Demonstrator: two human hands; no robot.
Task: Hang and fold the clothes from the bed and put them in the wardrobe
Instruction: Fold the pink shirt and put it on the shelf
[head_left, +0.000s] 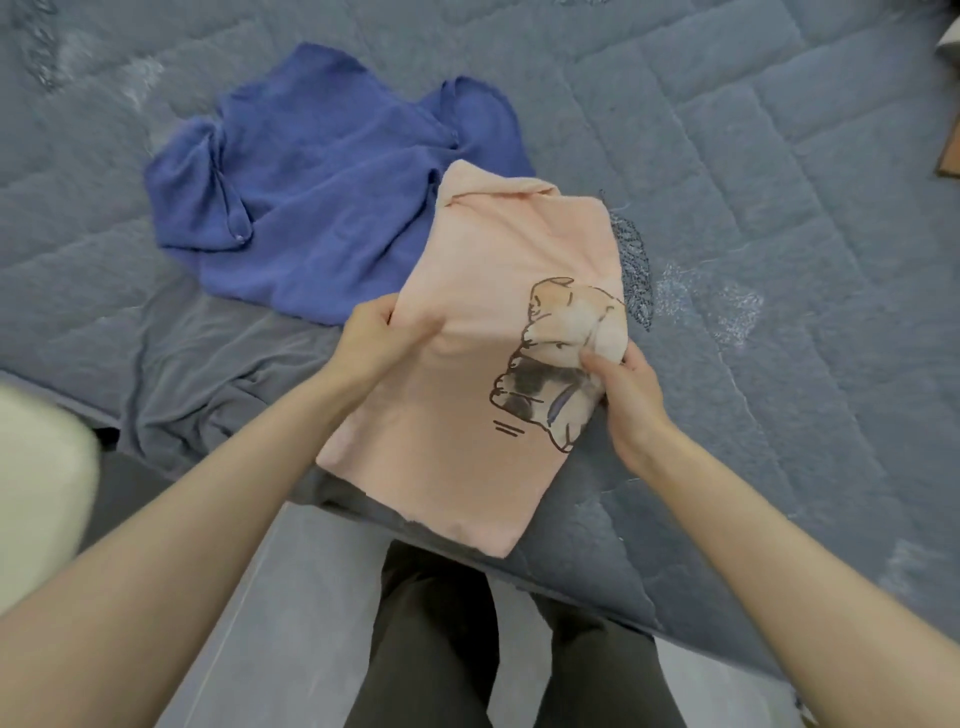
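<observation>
A pink shirt with a cartoon cat print lies folded into a long narrow strip on the bed, its lower end hanging over the bed's near edge. My left hand grips the strip's left edge at mid-length. On the opposite edge, my right hand pinches the fabric over the cat print. A blue garment lies crumpled and spread out on the bed just behind and left of the pink shirt. A grey garment lies rumpled near the bed's edge at the left.
The bed is covered by a grey-blue quilted cover that fills most of the view. My dark trousers and a grey floor show below the bed's edge. A blurred pale object sits at the left.
</observation>
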